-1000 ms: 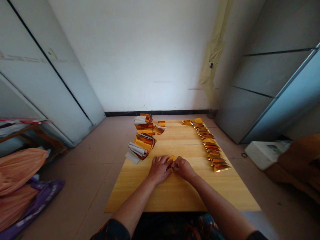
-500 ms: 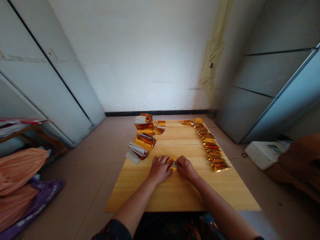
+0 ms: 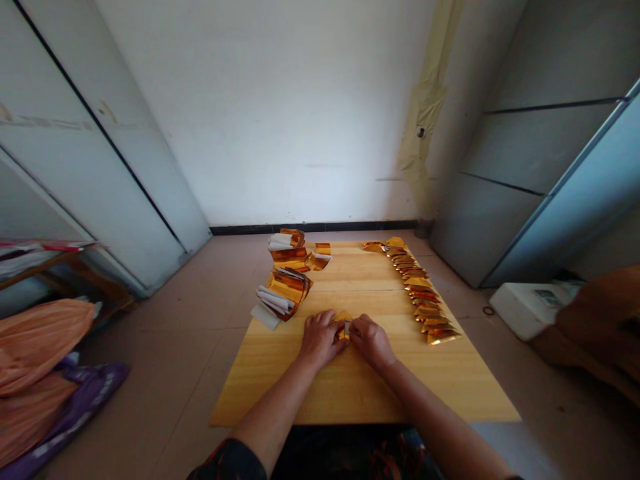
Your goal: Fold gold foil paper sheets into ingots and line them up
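Small folded gold foil piece (image 3: 343, 328), pinched at the middle of the pale pine desk (image 3: 360, 393).
We log both grips closed on it: the left hand (image 3: 320, 340) and right hand (image 3: 373, 343) curl over it, fingertips nearly meeting, forearms angled inward from the near edge. A slackened pinch could let the thin foil spring open; a wide rightward sweep could disturb the row of folded gold foil triangles (image 3: 419, 297).

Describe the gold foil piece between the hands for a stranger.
On the wooden table, find the left hand and right hand near the centre. The gold foil piece sits between them, the only piece held, unlike the folded row on the right.
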`<control>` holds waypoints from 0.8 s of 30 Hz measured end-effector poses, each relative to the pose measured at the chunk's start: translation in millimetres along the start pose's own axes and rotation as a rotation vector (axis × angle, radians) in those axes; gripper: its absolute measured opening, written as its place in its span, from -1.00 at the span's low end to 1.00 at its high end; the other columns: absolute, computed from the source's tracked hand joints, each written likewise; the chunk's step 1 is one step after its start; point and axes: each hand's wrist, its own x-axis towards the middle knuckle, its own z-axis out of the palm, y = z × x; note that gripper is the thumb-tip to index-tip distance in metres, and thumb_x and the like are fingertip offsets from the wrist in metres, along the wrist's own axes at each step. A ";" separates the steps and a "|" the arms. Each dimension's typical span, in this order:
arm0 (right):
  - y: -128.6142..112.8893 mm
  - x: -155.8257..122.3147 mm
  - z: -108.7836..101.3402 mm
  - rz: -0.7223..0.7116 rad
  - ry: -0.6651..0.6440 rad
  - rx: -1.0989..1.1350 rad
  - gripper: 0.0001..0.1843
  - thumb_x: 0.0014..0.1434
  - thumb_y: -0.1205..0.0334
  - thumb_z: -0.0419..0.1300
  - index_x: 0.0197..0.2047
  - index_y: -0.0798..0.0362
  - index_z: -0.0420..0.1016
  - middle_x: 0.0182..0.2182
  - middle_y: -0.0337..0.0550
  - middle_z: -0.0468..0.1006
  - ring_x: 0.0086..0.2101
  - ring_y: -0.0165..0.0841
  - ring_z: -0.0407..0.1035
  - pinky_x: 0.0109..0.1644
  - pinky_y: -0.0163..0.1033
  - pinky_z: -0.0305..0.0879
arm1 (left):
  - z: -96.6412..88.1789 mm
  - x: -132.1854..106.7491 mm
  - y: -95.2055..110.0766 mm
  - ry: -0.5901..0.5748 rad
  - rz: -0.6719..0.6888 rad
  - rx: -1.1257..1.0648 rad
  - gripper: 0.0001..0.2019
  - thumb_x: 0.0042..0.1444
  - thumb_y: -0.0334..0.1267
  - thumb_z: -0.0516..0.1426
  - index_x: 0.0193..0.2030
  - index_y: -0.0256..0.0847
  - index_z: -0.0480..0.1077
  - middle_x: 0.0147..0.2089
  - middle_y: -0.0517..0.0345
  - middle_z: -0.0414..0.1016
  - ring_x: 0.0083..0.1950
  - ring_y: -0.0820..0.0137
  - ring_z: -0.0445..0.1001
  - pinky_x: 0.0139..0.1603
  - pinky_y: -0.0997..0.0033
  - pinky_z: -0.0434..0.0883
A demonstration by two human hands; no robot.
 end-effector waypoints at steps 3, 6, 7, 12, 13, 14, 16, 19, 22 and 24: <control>-3.0 -0.3 2.7 0.039 -0.042 0.132 -0.77 0.04 0.47 0.04 -0.37 0.02 0.47 -0.41 -0.22 0.52 -0.36 -0.42 0.39 -0.25 -0.39 0.24 | 1.9 -1.6 6.5 0.041 -0.041 0.015 -0.66 0.06 -0.02 0.17 -0.01 0.04 0.40 0.19 0.10 0.30 0.16 0.19 0.23 0.11 0.11 0.16; -9.2 -0.7 1.8 0.045 -0.091 0.071 -0.74 0.05 0.46 0.04 -0.32 0.00 0.51 -0.37 -0.21 0.57 -0.33 -0.39 0.42 -0.23 -0.37 0.24 | 2.5 -3.2 13.9 0.047 -0.077 0.026 -0.68 0.09 -0.06 0.14 0.00 0.00 0.39 0.20 0.09 0.30 0.15 0.18 0.24 0.05 0.12 0.19; -12.1 -0.8 0.8 0.047 -0.104 0.004 -0.74 0.06 0.45 0.04 -0.30 0.00 0.51 -0.35 -0.18 0.58 -0.32 -0.37 0.42 -0.23 -0.36 0.24 | 2.4 -3.5 15.7 0.039 -0.083 0.028 -0.68 0.09 -0.07 0.14 0.00 0.00 0.38 0.20 0.08 0.30 0.14 0.17 0.24 0.04 0.12 0.19; -27.5 0.3 -2.7 -0.059 -0.197 -0.303 -0.72 0.13 0.43 0.04 -0.19 0.04 0.52 -0.30 -0.02 0.57 -0.26 -0.27 0.41 -0.23 -0.27 0.22 | -2.6 -2.8 11.1 -0.014 -0.024 0.006 -0.68 0.05 -0.12 0.16 -0.02 -0.03 0.38 0.18 0.10 0.32 0.11 0.19 0.26 0.02 0.15 0.22; -30.5 0.4 -2.5 -0.079 -0.213 -0.345 -0.73 0.14 0.43 0.03 -0.19 0.06 0.52 -0.30 0.02 0.56 -0.25 -0.26 0.41 -0.24 -0.26 0.22 | -4.7 -1.9 7.6 -0.033 0.019 -0.012 -0.68 0.04 -0.14 0.17 -0.03 -0.03 0.38 0.17 0.12 0.33 0.11 0.20 0.27 0.03 0.16 0.22; -33.3 0.4 -2.2 -0.090 -0.224 -0.379 -0.73 0.15 0.44 0.03 -0.19 0.09 0.52 -0.29 0.05 0.55 -0.24 -0.24 0.40 -0.24 -0.25 0.21 | -7.2 -0.8 3.8 -0.046 0.062 -0.029 -0.66 0.03 -0.17 0.17 -0.01 -0.02 0.37 0.19 0.14 0.31 0.13 0.22 0.26 0.05 0.18 0.22; -38.2 -0.6 -1.6 -0.110 -0.240 -0.423 -0.74 0.15 0.44 0.03 -0.22 0.12 0.53 -0.28 0.09 0.54 -0.22 -0.21 0.39 -0.23 -0.21 0.21 | -13.0 2.0 -3.8 -0.080 0.132 -0.041 -0.63 0.02 -0.20 0.17 0.02 -0.02 0.36 0.23 0.15 0.27 0.15 0.23 0.25 0.09 0.19 0.22; -40.3 -3.6 -2.9 -0.163 -0.247 -0.462 -0.77 0.16 0.42 0.04 -0.25 0.14 0.54 -0.27 0.10 0.53 -0.21 -0.19 0.36 -0.19 -0.15 0.18 | -21.2 5.7 -11.4 -0.110 0.202 -0.007 -0.69 0.01 -0.31 0.14 -0.05 -0.04 0.41 0.22 0.16 0.28 0.15 0.23 0.26 0.10 0.19 0.24; -32.7 -6.6 -9.7 -0.223 -0.237 -0.506 -0.78 0.17 0.39 0.06 -0.29 0.14 0.55 -0.32 0.07 0.55 -0.23 -0.20 0.34 -0.15 -0.10 0.12 | -24.3 6.0 -13.6 -0.087 0.256 0.011 -0.73 0.04 -0.38 0.10 -0.11 -0.07 0.44 0.16 0.14 0.34 0.14 0.23 0.27 0.10 0.19 0.24; -23.4 -7.5 -17.4 -0.273 -0.232 -0.523 -0.79 0.19 0.37 0.07 -0.33 0.12 0.54 -0.34 0.04 0.55 -0.24 -0.20 0.33 -0.12 -0.08 0.07 | -22.5 4.6 -14.1 -0.068 0.285 -0.004 -0.77 0.08 -0.39 0.08 -0.14 -0.09 0.45 0.06 0.12 0.42 0.09 0.27 0.30 0.08 0.23 0.26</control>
